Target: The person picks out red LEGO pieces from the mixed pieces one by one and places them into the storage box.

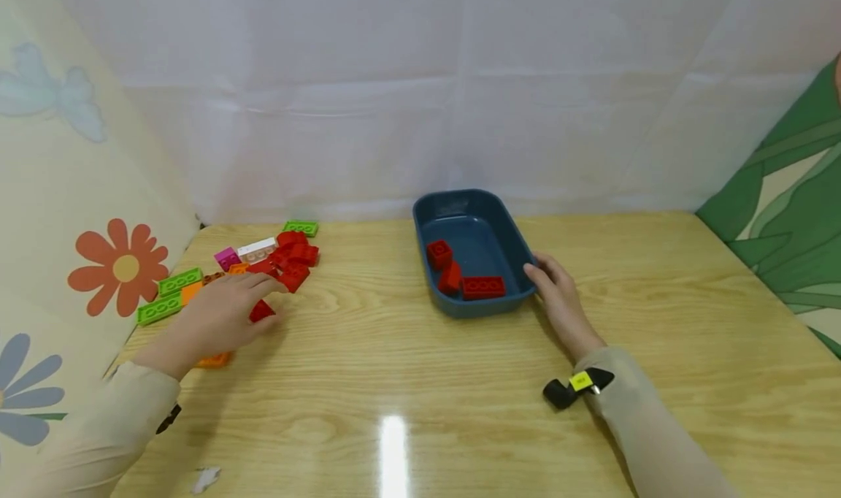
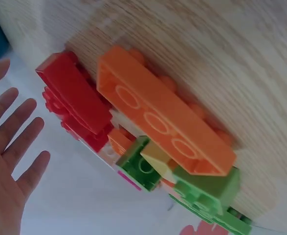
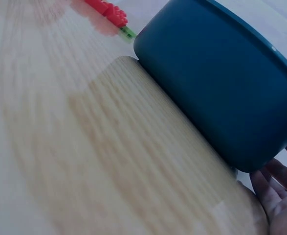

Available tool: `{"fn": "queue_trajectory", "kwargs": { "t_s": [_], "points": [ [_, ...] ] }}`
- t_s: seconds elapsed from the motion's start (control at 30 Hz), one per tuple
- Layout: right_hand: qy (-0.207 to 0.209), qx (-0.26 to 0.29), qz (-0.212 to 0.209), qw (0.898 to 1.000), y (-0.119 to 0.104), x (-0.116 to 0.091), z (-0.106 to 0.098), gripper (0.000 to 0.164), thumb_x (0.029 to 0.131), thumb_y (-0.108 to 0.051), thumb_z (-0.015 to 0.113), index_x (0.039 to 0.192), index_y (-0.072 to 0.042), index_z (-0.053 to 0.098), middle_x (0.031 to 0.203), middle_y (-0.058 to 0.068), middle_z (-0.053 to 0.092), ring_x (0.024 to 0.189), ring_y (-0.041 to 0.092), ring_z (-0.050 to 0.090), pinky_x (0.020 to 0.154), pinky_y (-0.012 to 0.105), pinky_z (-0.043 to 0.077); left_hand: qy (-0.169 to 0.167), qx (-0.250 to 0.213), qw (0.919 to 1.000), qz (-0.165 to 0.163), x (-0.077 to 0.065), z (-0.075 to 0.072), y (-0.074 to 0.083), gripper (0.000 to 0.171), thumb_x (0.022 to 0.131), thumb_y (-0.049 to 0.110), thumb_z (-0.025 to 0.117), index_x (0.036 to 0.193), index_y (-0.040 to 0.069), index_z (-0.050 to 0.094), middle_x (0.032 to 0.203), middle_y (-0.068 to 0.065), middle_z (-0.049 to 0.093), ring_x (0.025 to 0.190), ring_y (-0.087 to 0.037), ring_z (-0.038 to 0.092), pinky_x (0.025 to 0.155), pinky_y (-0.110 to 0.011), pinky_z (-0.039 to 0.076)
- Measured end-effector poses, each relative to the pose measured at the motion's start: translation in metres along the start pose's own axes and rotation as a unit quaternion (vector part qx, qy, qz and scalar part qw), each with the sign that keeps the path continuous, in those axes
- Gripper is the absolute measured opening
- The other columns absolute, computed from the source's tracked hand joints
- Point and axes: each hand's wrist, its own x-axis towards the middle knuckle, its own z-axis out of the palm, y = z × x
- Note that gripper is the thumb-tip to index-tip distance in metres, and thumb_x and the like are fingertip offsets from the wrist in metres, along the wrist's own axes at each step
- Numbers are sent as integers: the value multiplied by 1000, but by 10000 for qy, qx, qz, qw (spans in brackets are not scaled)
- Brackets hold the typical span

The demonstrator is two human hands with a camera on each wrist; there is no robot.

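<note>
Hovering over the near side of the brick pile, the left hand (image 1: 226, 312) has its fingers spread and nothing in its grasp; the relation that matters is between those fingers and one red brick (image 2: 77, 93), which in the head view shows between the fingertips and the thumb, partly hidden by the hand; the left wrist view shows a gap between fingertips and brick, with the brick to the right of the fingers and its long axis slanting from upper left to lower right, roughly in line with the orange brick (image 2: 163, 115) beside it; more red bricks (image 1: 292, 257) lie just beyond, on the side toward the tray; the left hand is by far the nearer of the two, since the right hand (image 1: 558, 301) is well apart, across the table (image 1: 355, 381), gripping the near right corner of the blue tray (image 1: 473, 312), thumb at the rim and fingers against the outside wall; the tray stands to the right of the pile, its long axis running mostly away from the person; three red bricks sit inside, toward its near end, so judging by the layout, bare table separates brick from tray.
</note>
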Motion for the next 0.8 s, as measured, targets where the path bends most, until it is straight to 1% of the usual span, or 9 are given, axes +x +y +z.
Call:
{"fn": "queue_trajectory", "kwargs": {
  "t_s": [0.1,0.2,0.33,0.5,0.7,0.8],
  "points": [
    [1,-52,20,10000,-1,1,0,58,104,-39,49,147,-2,41,143,16,46,115,4,47,94,12,39,-348,-66,9989,-298,-3,0,-4,55,86,36,77,129,6,61,129,-18,61,118,-42,56,98,-62,43],
    [34,2,-22,10000,-1,2,1,57,104,-37,50,146,0,42,141,17,47,114,4,48,94,12,40,-513,-116,9977,-432,-6,2,-6,59,86,38,77,132,6,59,133,-20,58,119,-44,54,99,-63,42],
    [60,112,-76,9999,-1,2,3,55,104,-34,50,145,2,43,138,17,48,111,2,49,93,12,40,-457,-168,9979,-424,-10,6,-9,59,84,39,78,130,6,60,131,-19,59,117,-44,55,97,-61,44],
    [59,175,-110,9998,0,1,4,54,104,-33,50,144,3,43,137,17,49,111,3,50,94,12,41,-389,-249,9981,-409,-12,11,-13,57,85,38,77,129,6,60,131,-19,58,119,-44,53,98,-61,44],
    [55,182,-112,9998,1,1,2,54,105,-33,50,144,2,44,136,16,49,111,3,50,94,12,41,-633,-428,9952,-618,-13,13,-12,57,88,40,73,131,6,58,134,-22,55,117,-46,54,98,-64,42],
    [45,169,-103,9998,1,1,1,53,105,-33,49,144,2,44,136,16,49,111,3,50,94,12,41,-722,-476,9940,-666,-13,14,-11,57,88,41,73,131,6,58,134,-23,55,118,-47,54,99,-64,41]
  ]
}}
